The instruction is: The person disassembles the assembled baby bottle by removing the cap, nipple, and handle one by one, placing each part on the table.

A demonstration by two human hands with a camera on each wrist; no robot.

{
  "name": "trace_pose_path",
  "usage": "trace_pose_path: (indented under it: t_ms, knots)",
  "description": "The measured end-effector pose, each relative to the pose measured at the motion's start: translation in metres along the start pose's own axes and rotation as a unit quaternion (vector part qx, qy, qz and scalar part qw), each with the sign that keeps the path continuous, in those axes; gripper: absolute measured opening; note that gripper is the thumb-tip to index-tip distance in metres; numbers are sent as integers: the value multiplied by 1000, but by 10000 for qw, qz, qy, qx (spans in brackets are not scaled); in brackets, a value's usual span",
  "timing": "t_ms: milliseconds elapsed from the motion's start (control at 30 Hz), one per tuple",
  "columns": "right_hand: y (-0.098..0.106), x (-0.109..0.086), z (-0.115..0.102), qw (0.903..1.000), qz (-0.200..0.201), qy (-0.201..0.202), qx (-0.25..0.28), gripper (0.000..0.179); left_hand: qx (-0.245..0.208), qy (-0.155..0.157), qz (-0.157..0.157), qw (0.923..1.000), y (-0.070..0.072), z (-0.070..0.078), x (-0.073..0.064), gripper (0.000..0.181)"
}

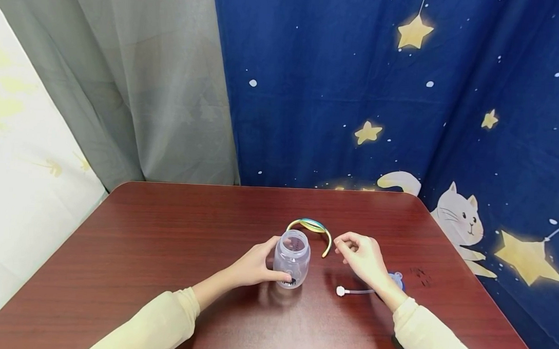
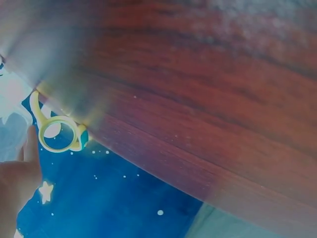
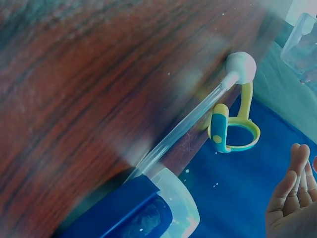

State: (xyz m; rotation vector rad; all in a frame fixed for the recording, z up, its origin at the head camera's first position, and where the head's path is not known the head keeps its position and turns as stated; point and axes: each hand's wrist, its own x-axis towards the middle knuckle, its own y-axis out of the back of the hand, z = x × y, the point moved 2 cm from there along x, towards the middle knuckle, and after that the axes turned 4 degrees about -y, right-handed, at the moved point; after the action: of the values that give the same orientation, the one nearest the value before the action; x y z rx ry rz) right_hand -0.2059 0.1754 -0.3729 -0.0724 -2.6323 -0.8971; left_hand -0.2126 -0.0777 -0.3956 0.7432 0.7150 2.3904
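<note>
My left hand [image 1: 253, 263] grips a clear plastic bottle [image 1: 291, 262] with an open mouth, thumb on its near side and fingers round the far left. The bottle stands upright over the table, slightly tilted in this view. Just behind it lies a yellow and teal bottle handle [image 1: 312, 225], its ring plain in the left wrist view. To the right of the handle's end, my right hand [image 1: 362, 257] hovers with loosely bent fingers and nothing visible in them. Beneath the right wrist is a blue lid [image 1: 397, 279] with a clear straw [image 3: 188, 121] ending in a white weight [image 1: 340, 290].
The dark red wooden table [image 1: 166, 232] has dark marks [image 1: 420, 275] right of the lid. A blue star curtain [image 1: 319, 93] and a grey curtain [image 1: 171, 88] hang behind it. A small dark object [image 1: 399, 347] shows beside the right sleeve.
</note>
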Motion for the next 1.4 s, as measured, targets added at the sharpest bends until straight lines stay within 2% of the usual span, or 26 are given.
trace_pose_path:
  t_ms: [367,600,700,933,1000,1067,1200,1300,1400]
  knots:
    - [-2,1,1,9999,42,82,-135,6,-33,121,-70,9999,1,-5,2,78]
    - [-2,0,1,9997,59,119,-227,6,121,79,-43,9999,0,-8,2,76]
    - [-2,0,1,9997,32,96,-228,6,173,165,-30,9997,0,-8,3,75]
    - [-2,0,1,9999,-32,87,-145,6,-37,241,-64,9997,10,21,1,65]
    - [-2,0,1,9999,-35,97,-138,6,-69,295,-82,9995,11,24,2,66]
    - [-3,0,1,9998,-43,101,-140,6,-95,293,-105,9995,10,23,2,65]
    - [-3,-1,2,9999,-76,78,-112,8,-25,279,-141,9995,3,5,2,70]
    - [-3,-1,2,9999,-106,56,-55,9,-123,307,-145,9993,-2,-11,3,74]
    - [-3,-1,2,9999,-144,13,1,10,-392,265,-162,9987,-4,-16,4,75]
